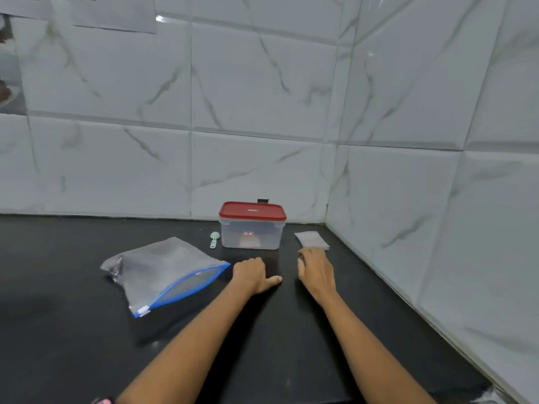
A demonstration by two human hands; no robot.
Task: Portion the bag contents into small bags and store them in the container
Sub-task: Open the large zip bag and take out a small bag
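A large clear zip bag [163, 272] with a blue slider seal lies flat on the black counter, left of centre. Behind my hands stands a clear plastic container [252, 233] with its red lid [252, 211] shut. A stack of small clear bags [311, 239] lies to the container's right. My left hand [253, 274] rests knuckles-up on the counter just right of the big bag, fingers curled under, thumb out, holding nothing. My right hand [316, 269] lies palm down, its fingertips at the near edge of the small bags.
A pale green measuring spoon [213, 239] lies just left of the container. White marble-pattern tiled walls [437, 199] close the counter at the back and on the right, forming a corner behind the small bags. The black counter [73, 330] stretches left and toward me.
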